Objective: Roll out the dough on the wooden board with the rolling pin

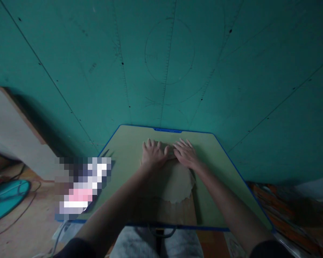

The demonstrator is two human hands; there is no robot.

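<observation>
My left hand (154, 153) lies palm down with its fingers spread, at the far part of a pale, flat slab (174, 182) with a ragged edge. The slab looks soft, like clay or dough, but I cannot tell which. Beside it, my right hand (186, 154) rests in the same way, its fingers stretched out to the upper left. Between the hands a raised strip or fold of the pale material shows; what lies under the palms is hidden. Under the slab is a wooden board (177, 213), laid on a pale green tabletop with a blue rim (212, 165).
A blurred-out device (83, 190) stands at the table's left side, with a dark pointed tool (104, 153) behind it. A green wall (167, 64) with pencil lines rises behind the table. At left are a leaning white panel (18, 132) and a turquoise round object (10, 200).
</observation>
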